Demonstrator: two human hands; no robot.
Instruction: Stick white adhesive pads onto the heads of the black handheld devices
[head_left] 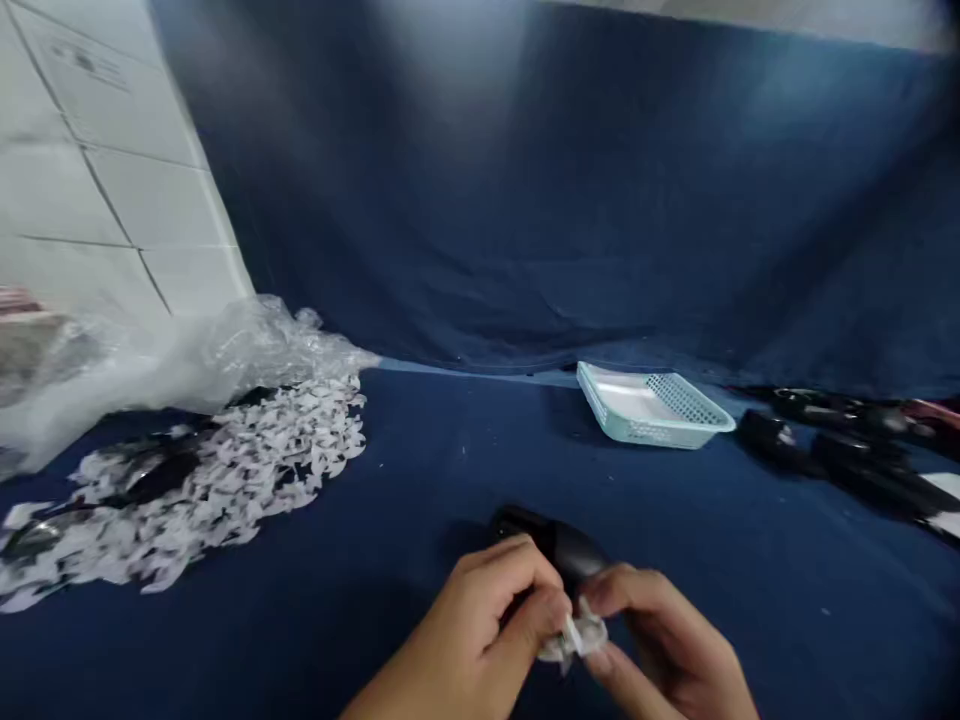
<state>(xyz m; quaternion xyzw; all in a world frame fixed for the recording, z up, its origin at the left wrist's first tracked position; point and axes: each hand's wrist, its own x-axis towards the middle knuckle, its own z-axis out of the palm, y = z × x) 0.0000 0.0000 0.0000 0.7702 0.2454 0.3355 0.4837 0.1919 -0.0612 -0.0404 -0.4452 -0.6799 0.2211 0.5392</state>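
Grip on both sides is pressed together: the left hand and the right hand pinch a crumpled white wrapping between their fingertips, close to the near end of a black rounded device. That device sits just beyond the hands, above a navy cloth-covered counter, though whether it rests on the cloth is hidden. Far right of it stands a pale teal plastic basket tray. More black devices lie in a row along the right. On the left spreads a heap of white torn scraps, partly over dark glossy objects, with clear plastic wrap bunched behind it, against a white tiled wall.
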